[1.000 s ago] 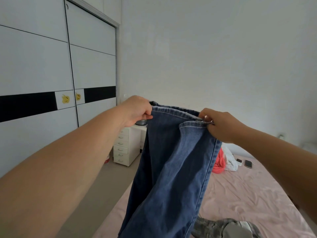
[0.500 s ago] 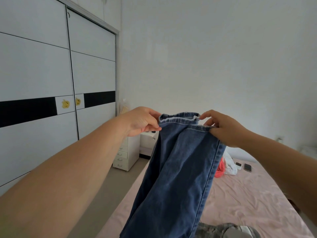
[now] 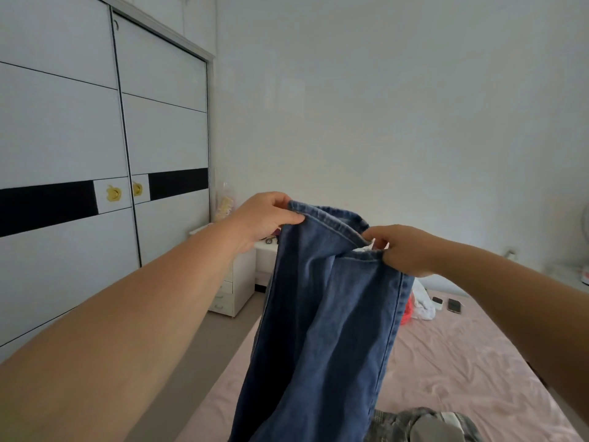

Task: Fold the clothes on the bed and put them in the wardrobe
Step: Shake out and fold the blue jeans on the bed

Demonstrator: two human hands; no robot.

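Note:
A pair of blue jeans [image 3: 322, 330] hangs in the air over the near left side of the bed [image 3: 462, 362], which has a pink sheet. My left hand [image 3: 266, 216] pinches the hem edge at the upper left. My right hand [image 3: 403, 248] grips the other hem at the upper right. The denim hangs down out of the frame. A grey camouflage garment [image 3: 411, 425] lies on the bed at the bottom edge. White and red clothes [image 3: 419, 303] lie farther back, partly hidden by the jeans. The white wardrobe [image 3: 79, 138] with a black band stands to the left, its sliding doors closed.
A small white drawer unit [image 3: 237, 282] stands past the wardrobe against the far wall. Two phones [image 3: 446, 304] lie on the bed near the white clothes. A strip of floor [image 3: 204, 352] runs between bed and wardrobe.
My hands have come closer together and a little lower with the jeans' edge. The view has tilted upward, showing more of the wardrobe and wall.

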